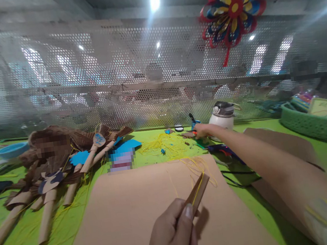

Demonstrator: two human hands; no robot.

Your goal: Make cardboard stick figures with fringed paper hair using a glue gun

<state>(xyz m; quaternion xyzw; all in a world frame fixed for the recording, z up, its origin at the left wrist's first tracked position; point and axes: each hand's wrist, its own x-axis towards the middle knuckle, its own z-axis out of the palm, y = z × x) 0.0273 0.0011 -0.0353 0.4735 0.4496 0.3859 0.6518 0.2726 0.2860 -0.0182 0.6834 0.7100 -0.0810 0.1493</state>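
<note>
My left hand [174,232] is closed, pinching a folded strip of brown paper [200,190] between thumb and fingers. Yellow thread [194,165] runs along the strip and loops loosely past its far end. Under this hand lies a large sheet of brown paper [128,216]. My right arm stretches far forward, and my right hand [203,130] is at the back of the table beside a white bottle [222,118]. Its fingers are closed at a small tool with orange and black parts [194,132], too small to make out. A glue gun [220,149] lies just nearer than that hand.
On the left, brown crepe-paper figures with rolled paper sticks [48,220] are heaped near a blue bowl [12,150]. Tangled yellow thread [165,144] lies at the back. A green basket [321,122] stands right. A perforated metal screen [114,76] rises behind the green table [264,215].
</note>
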